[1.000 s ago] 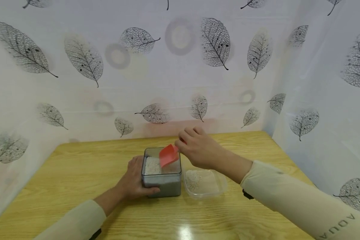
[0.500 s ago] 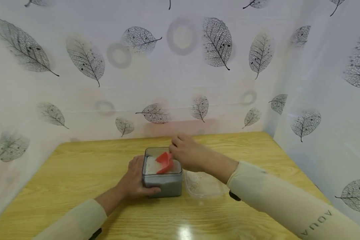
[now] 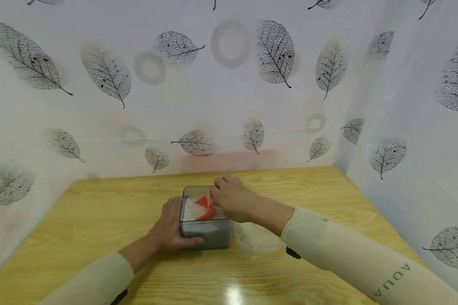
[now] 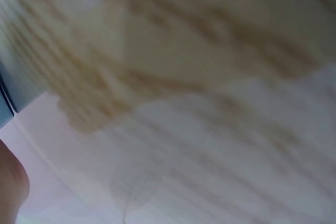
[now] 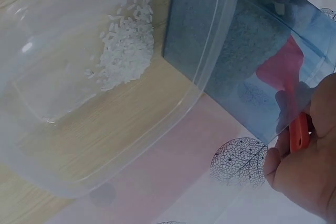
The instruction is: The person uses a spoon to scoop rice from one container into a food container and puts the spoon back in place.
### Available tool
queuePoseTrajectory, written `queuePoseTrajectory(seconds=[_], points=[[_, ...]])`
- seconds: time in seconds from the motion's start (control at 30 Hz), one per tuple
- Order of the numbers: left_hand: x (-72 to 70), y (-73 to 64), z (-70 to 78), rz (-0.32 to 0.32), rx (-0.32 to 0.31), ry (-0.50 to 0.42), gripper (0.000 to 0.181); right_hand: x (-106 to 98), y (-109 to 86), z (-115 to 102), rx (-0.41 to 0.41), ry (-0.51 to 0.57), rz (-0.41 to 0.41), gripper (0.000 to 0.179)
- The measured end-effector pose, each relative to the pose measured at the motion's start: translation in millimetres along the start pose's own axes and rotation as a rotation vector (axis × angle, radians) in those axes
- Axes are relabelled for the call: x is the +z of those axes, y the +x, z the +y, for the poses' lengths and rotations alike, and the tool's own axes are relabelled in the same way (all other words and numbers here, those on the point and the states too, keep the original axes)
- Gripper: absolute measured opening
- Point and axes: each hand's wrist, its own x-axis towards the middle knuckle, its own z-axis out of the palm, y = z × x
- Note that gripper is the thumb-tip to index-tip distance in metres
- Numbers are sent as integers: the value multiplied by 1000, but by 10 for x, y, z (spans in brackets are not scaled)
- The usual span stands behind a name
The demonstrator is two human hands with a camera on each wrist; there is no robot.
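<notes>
A grey see-through container (image 3: 210, 236), partly filled with white rice (image 3: 191, 209), stands on the table. My left hand (image 3: 171, 231) holds it from the left side, thumb along the front wall. My right hand (image 3: 234, 199) grips the handle of a red scoop (image 3: 205, 213), whose blade is down in the container at the rice. In the right wrist view the scoop handle (image 5: 299, 132) lies between thumb and fingers, and the blade shows through the bluish wall. Just right of the container, partly under my right forearm, sits a clear plastic tub (image 3: 256, 247) with a little rice (image 5: 128, 51) in it.
The wood-grain table (image 3: 110, 220) reaches back to a pale curtain (image 3: 229, 97) printed with leaves, which also rises at both sides. The tub stands close against the container. In the left wrist view table and curtain are blurred.
My right hand has moved left and a little down, bringing the scoop from the container's upper right into the rice and tipping it. The left hand and container have stayed in place.
</notes>
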Motion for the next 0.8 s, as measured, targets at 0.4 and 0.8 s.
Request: queuePoseTrajectory(seconds=[0.4, 0.8], points=[[9, -32, -36, 0, -28, -7, 109, 28, -68, 27, 11, -8, 52, 25], [24, -2, -46, 13, 10, 5, 108, 102, -228, 157, 10, 73, 149, 23]])
